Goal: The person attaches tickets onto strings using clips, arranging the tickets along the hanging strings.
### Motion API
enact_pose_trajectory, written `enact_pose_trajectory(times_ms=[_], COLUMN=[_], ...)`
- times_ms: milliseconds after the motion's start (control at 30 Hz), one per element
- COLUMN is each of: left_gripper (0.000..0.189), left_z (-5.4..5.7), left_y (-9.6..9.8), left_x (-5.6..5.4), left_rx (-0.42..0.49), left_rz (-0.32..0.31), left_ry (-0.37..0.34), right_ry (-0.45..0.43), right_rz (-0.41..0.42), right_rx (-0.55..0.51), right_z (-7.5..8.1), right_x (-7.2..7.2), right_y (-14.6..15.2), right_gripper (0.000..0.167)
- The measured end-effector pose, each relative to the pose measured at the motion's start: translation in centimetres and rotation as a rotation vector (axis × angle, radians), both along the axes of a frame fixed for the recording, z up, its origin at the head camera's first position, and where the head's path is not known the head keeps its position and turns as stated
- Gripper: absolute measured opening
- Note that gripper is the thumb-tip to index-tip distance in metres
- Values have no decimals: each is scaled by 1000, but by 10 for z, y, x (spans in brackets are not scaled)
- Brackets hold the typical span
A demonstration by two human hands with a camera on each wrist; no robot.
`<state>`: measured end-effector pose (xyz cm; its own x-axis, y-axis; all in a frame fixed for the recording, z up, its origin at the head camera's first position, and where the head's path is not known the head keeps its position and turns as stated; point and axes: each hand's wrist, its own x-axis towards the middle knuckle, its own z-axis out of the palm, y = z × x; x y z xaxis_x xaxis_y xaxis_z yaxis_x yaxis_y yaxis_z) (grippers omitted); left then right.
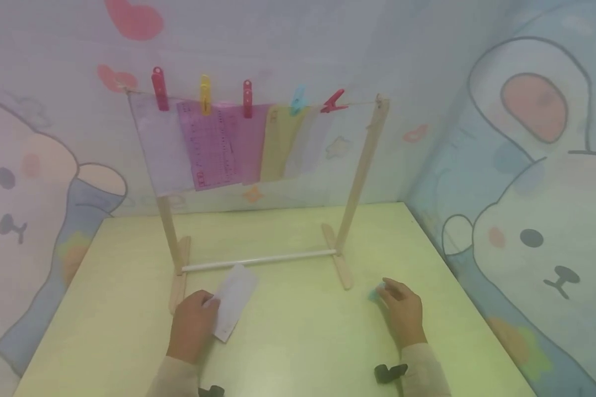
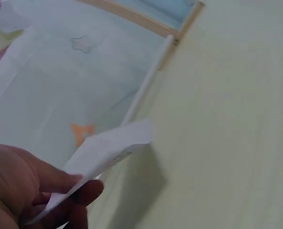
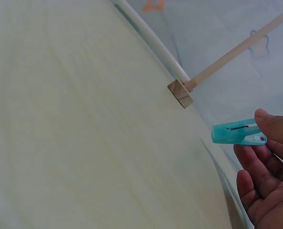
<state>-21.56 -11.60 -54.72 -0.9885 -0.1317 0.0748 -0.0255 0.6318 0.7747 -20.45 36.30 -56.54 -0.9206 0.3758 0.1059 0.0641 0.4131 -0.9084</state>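
Observation:
My left hand (image 1: 195,325) pinches a white slip of paper (image 1: 234,302) between thumb and fingers, over the table in front of the rack. In the left wrist view the slip (image 2: 108,145) tilts up from the fingers and casts a shadow. My right hand (image 1: 403,311), to the right of the rack's foot, holds a light-blue clothespin (image 3: 236,132) between thumb and fingertips. Behind both hands stands a small wooden drying rack (image 1: 362,176), its string hung with white, pink and yellow papers (image 1: 213,146).
Red, yellow and blue clothespins (image 1: 248,99) sit along the string, the rightmost red clothespin (image 1: 334,101) tilted. A white rod (image 1: 258,259) joins the rack's feet low over the pale yellow table (image 1: 298,353). Cloth walls with cartoon prints (image 1: 526,264) stand around the table.

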Motion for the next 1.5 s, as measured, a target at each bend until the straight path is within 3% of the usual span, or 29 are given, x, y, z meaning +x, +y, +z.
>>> enact_pose_trajectory(times_ms=[100,200,300,367,500,633,733,833,933,1000,1067,1167,1333,1500], left_gripper=[24,24,24,24,25,23,22,25,27,26,25,25,26,26], left_z=[6,15,30,46,95,152,192,226,251,263,270,275,282,289], left_y=[-5,-1,16,34,73,118,147,171,190,201,206,211,215,217], left_x=[1,-3,-11,-18,-35,-56,-66,-76,-85,-90,-95,-99,-101,-105], left_rx=[92,230,370,441,558,572,560,577,605,625,639,645,611,550], left_rz=[-51,-129,-194,-220,-261,-272,-266,-266,-255,-247,-235,-227,-219,-209], left_ry=[-79,-94,-81,-62,30,157,217,239,252,251,252,240,223,229], right_ry=[-1,8,67,142,352,573,701,711,606,543,502,486,450,399], right_rz=[9,39,83,119,243,370,401,322,216,197,218,265,294,277], right_rx=[-19,-24,-43,-76,-146,-139,-85,118,349,428,428,417,430,532], right_z=[5,17,39,61,130,222,290,347,394,418,435,448,451,454], right_x=[1,2,-1,-6,-21,-30,-34,-43,-55,-63,-72,-84,-99,-112], right_y=[-2,-4,-4,-3,-5,-14,-29,-41,-50,-54,-60,-64,-64,-64], right_gripper=[51,48,45,42,36,30,28,24,23,21,18,11,6,18])
